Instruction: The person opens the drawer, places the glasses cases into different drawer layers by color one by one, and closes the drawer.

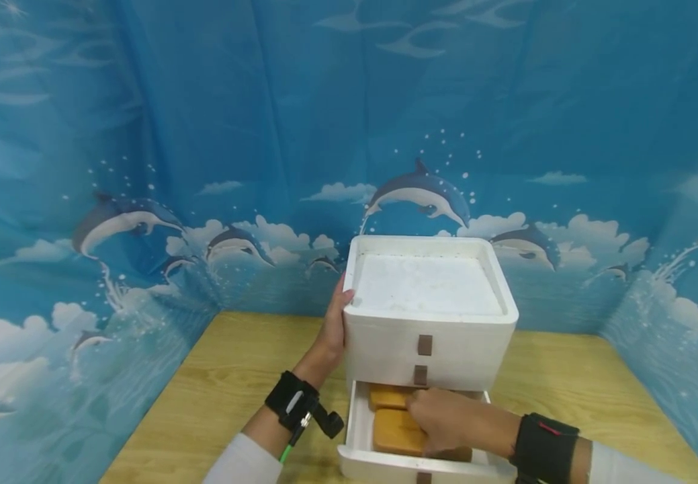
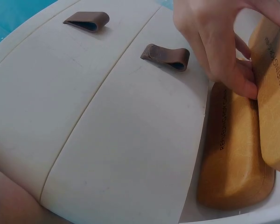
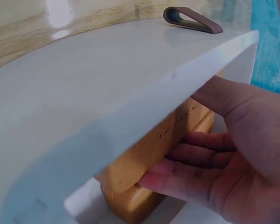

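A white drawer unit (image 1: 385, 346) stands on the table with its lowest drawer (image 1: 357, 420) pulled out. Two tan glasses cases with dark lettering lie one behind the other there: the front case (image 2: 273, 107) and the rear case (image 2: 233, 158). My right hand (image 1: 448, 417) reaches into the drawer and grips the front case, thumb on its near side, fingers between the cases. The front case sits tilted, partly over the rear one, in the left wrist view. My left hand (image 1: 332, 323) rests along the unit's left side, thumb by the top rim; its other fingers are mostly hidden.
Brown pull tabs mark the drawers, such as the upper tab (image 1: 424, 345). The unit's top is a shallow white tray (image 1: 427, 282). Wooden table (image 1: 234, 376) extends on both sides. A blue dolphin-print curtain (image 1: 264, 168) hangs behind and beside it.
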Available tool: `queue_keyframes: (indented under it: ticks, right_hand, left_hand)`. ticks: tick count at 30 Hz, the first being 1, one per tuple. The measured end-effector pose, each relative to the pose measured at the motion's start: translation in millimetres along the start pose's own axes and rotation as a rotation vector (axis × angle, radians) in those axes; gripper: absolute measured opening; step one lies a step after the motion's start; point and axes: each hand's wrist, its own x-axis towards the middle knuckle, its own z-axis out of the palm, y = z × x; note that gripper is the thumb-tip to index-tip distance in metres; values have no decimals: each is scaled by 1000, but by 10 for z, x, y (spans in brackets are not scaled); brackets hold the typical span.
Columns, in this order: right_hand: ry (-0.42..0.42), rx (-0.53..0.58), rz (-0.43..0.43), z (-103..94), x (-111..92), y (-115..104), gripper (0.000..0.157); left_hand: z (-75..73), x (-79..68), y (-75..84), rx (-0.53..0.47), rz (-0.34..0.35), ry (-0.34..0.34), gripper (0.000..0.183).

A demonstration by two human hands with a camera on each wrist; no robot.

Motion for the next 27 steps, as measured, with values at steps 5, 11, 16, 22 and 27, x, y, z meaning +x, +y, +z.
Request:
queue_keyframes:
  ticks: [5,11,16,22,27]
  right_hand:
    - [22,-82,15,31,29,-55,60]
    - [38,-187,2,60,43,-89,65]
    - [75,-216,-24,81,3,-68,70]
    - [109,-189,-44,46,-82,-31,67]
    - [123,-95,-28,-65,-153,-73,58]
  left_hand:
    - [1,-4,12,-4,-2,-1,70]
    - [-2,-7,18,-4,-2,5,69]
    - [9,-7,26,-6,3,2,69]
    - [26,-15,23,-13,2,-4,69]
    - [17,-19,32,-16,-4,6,69]
